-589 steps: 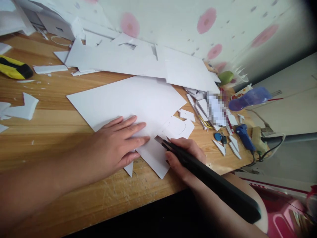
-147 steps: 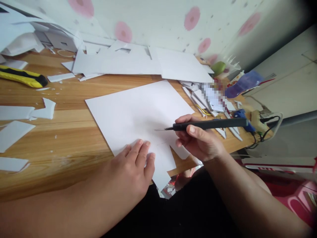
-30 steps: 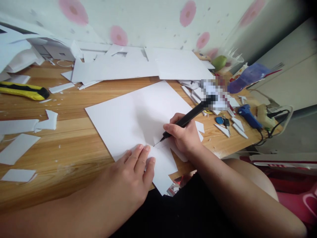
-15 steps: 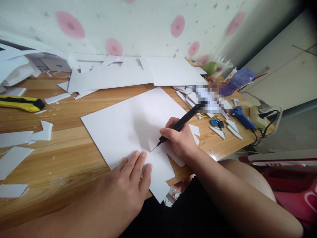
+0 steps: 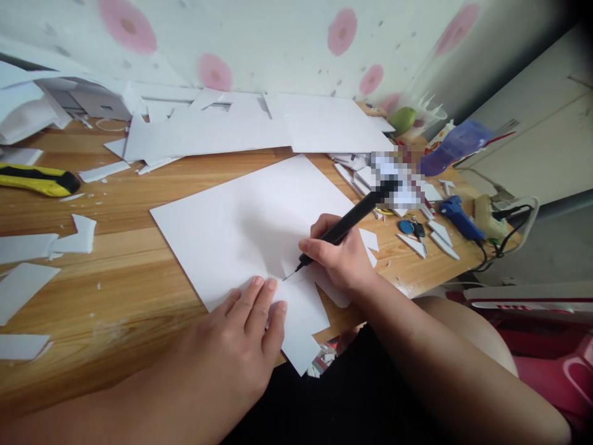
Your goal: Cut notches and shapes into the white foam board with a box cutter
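On the table lies a white board [image 5: 222, 228] with a stepped lower right edge. My left hand [image 5: 245, 327] is spread flat on its lower part, fingers stretched out and holding nothing. My right hand [image 5: 340, 256] grips a black pen-shaped tool [image 5: 347, 224] that has a long, thin metal tip. This tip touches the board just right of my left fingertips, at the end of a faint line. Blurred pixels cover the tool's upper end. Beneath my right hand, part of another white piece [image 5: 334, 293] shows.
A yellow utility knife [image 5: 39, 179] lies at the left near white scraps [image 5: 30, 293]. Larger white sheets [image 5: 213, 133] rest along the wall. At the right are a blue glue gun [image 5: 461, 217], a power strip [image 5: 488, 219] with cords, keys [image 5: 412, 228] and offcuts [image 5: 442, 241].
The camera view has shifted slightly, so the wall and the far things sit higher. Both hands keep nearly the same place on the board, and the tool's tip still touches it.
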A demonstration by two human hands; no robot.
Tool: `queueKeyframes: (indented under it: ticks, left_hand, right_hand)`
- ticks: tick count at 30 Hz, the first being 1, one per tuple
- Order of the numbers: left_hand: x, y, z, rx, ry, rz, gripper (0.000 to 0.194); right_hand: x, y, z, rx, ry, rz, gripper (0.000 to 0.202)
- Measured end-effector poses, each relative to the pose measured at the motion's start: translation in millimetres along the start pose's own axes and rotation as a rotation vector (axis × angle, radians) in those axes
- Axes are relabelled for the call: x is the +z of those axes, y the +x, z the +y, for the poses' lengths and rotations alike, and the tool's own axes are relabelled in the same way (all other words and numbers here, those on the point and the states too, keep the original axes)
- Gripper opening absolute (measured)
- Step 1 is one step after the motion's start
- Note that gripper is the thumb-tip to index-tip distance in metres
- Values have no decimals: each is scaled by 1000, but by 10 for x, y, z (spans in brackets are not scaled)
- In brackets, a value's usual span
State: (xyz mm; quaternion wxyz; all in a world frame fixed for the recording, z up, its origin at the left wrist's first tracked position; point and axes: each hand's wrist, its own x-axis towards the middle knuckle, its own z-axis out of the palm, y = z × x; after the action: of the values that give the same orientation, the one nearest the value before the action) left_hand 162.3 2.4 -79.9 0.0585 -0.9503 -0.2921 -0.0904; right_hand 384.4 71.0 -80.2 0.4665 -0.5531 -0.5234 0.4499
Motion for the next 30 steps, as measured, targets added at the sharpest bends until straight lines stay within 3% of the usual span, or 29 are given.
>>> queueKeyframes:
  ticks: [10,20,30]
  left_hand:
    - [58,-61,13,-4,-6,-14,34]
    - [63,-135,5,4,-61,-31,44]
    - [4,-42,-4,20,2,-38,34]
  right_hand:
    - [-33,88,39,5,-29,-53,29]
    - [-31,101,62,16,-14,14,26]
    - [-50,142,274,-5,162,38,26]
